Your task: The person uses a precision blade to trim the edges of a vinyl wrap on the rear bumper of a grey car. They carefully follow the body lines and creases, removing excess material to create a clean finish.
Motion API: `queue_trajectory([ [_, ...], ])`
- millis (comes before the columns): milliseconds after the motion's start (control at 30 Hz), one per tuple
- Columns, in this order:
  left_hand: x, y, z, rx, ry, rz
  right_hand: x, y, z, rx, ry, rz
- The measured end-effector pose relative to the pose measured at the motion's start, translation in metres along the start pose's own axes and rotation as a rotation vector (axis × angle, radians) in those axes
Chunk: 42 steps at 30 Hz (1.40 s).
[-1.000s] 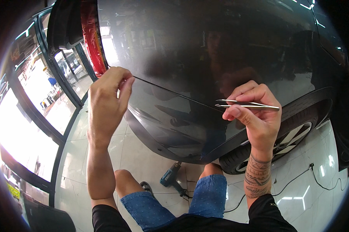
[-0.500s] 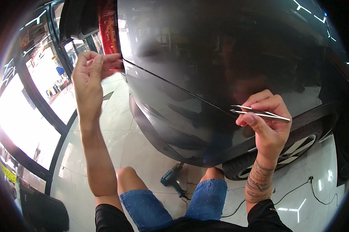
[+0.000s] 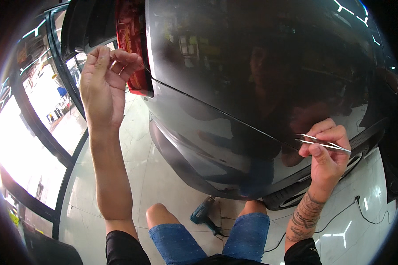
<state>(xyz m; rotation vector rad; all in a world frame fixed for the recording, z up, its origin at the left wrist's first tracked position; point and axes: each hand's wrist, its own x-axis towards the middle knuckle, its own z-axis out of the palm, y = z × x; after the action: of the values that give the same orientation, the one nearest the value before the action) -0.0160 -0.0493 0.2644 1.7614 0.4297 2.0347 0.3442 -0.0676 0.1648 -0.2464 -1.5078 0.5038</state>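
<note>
A dark grey car panel [image 3: 225,53], glossy and reflecting the room, fills the middle. A thin seam runs slantwise across it from the red tail light [image 3: 132,48] toward the wheel arch. My left hand [image 3: 104,84] is raised beside the tail light, thumb and fingertips pinched. A fine dark line shows between its fingers and the seam's upper end; whether the hand grips it I cannot make out. My right hand [image 3: 324,152] is closed round metal tweezers [image 3: 324,143], whose tips point left over the seam's lower end. The tips are slightly apart, with nothing visible between them.
A blue-green heat gun [image 3: 203,214] rests on the tiled floor [image 3: 137,172] between my knees. A dark cable [image 3: 335,221] trails across the floor at right. The car's wheel [image 3: 291,198] is under my right hand. Glass doors [image 3: 35,132] stand at far left.
My right hand has moved right and slightly down with the tweezers. My left hand has risen slightly beside the tail light. The car has shifted right and down in view.
</note>
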Motion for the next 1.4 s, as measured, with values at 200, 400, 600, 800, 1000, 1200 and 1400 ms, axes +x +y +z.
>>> queue_trajectory([
  [200,0.031,0.001,-0.045,0.099,-0.091,0.080,-0.001,0.001,0.008,-0.036,0.065,-0.016],
  [400,0.051,-0.007,-0.074,0.091,-0.104,0.104,-0.003,0.000,0.012,-0.134,0.132,-0.006],
  [600,0.060,0.002,-0.108,0.230,0.059,0.218,-0.005,0.002,0.013,-0.100,0.148,0.000],
  [800,0.008,0.001,-0.105,0.476,0.134,0.224,-0.011,0.000,0.013,-0.058,0.192,-0.001],
  [1000,-0.102,-0.047,-0.232,0.689,0.360,-0.041,-0.010,-0.006,0.060,-0.055,0.246,0.131],
  [1200,-0.300,-0.106,-0.288,1.182,0.090,-0.676,-0.017,0.010,0.111,0.002,0.251,0.154],
  [1400,-0.546,-0.093,-0.363,1.231,-0.134,-1.084,-0.011,0.018,0.124,-0.197,0.205,-0.028],
])
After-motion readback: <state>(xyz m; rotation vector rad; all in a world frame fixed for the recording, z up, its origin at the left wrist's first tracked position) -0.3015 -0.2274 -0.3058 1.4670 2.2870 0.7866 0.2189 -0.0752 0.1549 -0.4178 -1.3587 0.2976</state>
